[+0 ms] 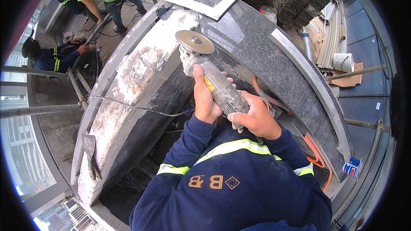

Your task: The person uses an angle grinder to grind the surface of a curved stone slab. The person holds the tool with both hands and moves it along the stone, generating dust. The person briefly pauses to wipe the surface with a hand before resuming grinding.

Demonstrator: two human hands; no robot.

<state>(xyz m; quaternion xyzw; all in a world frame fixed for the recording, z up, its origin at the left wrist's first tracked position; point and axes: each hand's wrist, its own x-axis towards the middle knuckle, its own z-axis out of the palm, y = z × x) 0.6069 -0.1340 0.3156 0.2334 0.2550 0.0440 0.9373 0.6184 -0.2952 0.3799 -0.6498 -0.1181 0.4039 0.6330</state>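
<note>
Both my hands hold a dusty grey angle grinder [224,94] in front of me. My left hand [206,100] wraps round its body near the head, thumb along the side. My right hand [260,119] grips the rear end of the body. The grinder's round cutting disc [188,42] faces up and away from me, above the corner where a pale, dust-covered ledge [141,68] meets a dark speckled stone slab [274,66]. In this view the disc's outline looks sharp. A white L-shaped square [184,1] lies across the far end of the stone.
A trowel [89,154] rests on the left ledge, and a black cable [137,108] crosses it. Orange hoses [317,158] run at the right, near a blue-and-white can [352,167]. A white bucket [343,62] stands farther right. Co-workers [60,57] are at the upper left beside scaffold pipes.
</note>
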